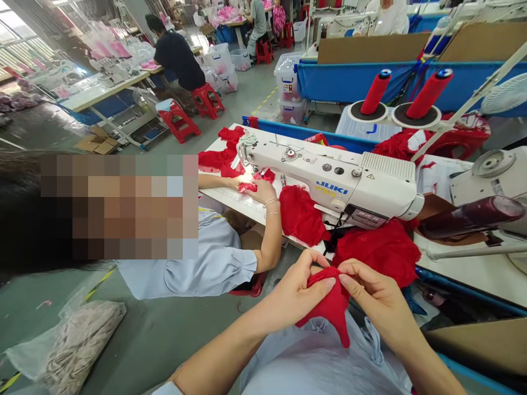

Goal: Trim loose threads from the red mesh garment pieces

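Head view: wearer's L hand [294,291] is closed on a red cloth pc [329,304], thumb laid over the front, fingers curled behind. R hand [373,293] pinches the same pc at its top R edge b/w thumb & fingertips. The pc is up off the table, just above the wearer's lt-blue clothing [325,362], w/ a narrow end hanging down. Beyond it, a red pile [376,249] sits at the table edge; a 2nd red heap [302,216] lies nearer the white sewing machine [329,170]. Co-worker's near hand [265,192] is at the needle end w/ other red fabric [247,187].

Step in hand, my guess: handling the pc's edge b/w both hands, prob. sorting or opening it by feel; can't tell which. Next move prob. calls for a firm L hold & light R fingertip work, as the cloth looks soft & floppy.
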